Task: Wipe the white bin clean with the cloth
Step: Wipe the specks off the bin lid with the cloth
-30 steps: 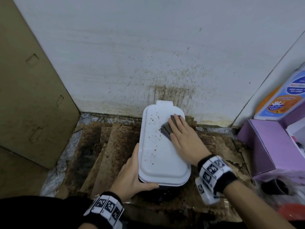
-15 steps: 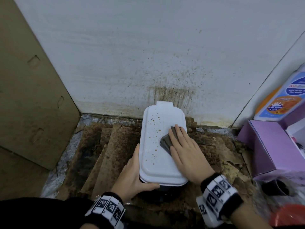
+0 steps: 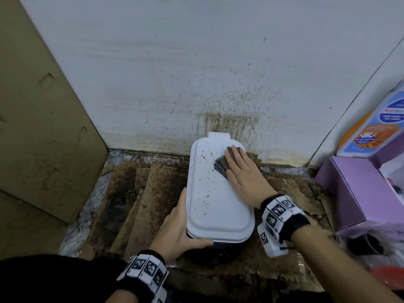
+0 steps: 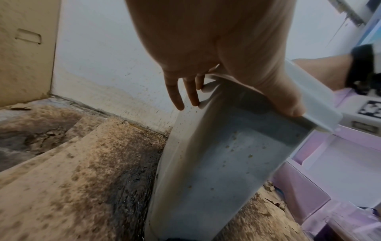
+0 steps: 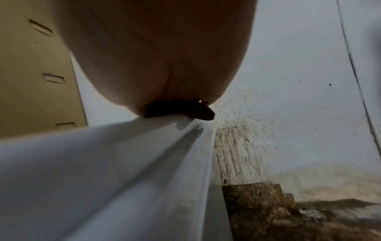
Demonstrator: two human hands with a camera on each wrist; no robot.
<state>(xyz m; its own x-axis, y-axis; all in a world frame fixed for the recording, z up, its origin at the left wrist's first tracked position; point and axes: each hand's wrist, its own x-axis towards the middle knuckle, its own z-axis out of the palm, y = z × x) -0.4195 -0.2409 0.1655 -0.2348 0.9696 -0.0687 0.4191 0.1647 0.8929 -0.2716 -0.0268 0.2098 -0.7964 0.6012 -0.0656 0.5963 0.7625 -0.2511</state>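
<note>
The white bin point(image 3: 218, 206) stands on the floor against the wall, its lid speckled with brown spots along the left half. My right hand point(image 3: 240, 171) lies flat on the lid's far right part, straight fingers pressing a folded dark grey cloth point(image 3: 219, 166) onto it. In the right wrist view the cloth point(image 5: 185, 110) shows as a dark strip between my palm point(image 5: 154, 57) and the lid point(image 5: 123, 163). My left hand point(image 3: 181, 226) grips the bin's near left corner, thumb curled along the front rim, fingers down the left side. The bin's spotted side wall point(image 4: 216, 163) shows in the left wrist view.
A stained white wall point(image 3: 218, 84) rises right behind the bin. A cardboard panel point(image 3: 43, 127) closes off the left. Soiled cardboard sheets point(image 3: 142, 204) cover the floor. On the right stand a purple box point(image 3: 349, 193), a blue-and-orange bottle point(image 3: 376, 132) and a dark cup point(image 3: 369, 244).
My right hand slid the cloth toward me along the lid's right side, then back out to the far end. The left hand and the bin stayed put.
</note>
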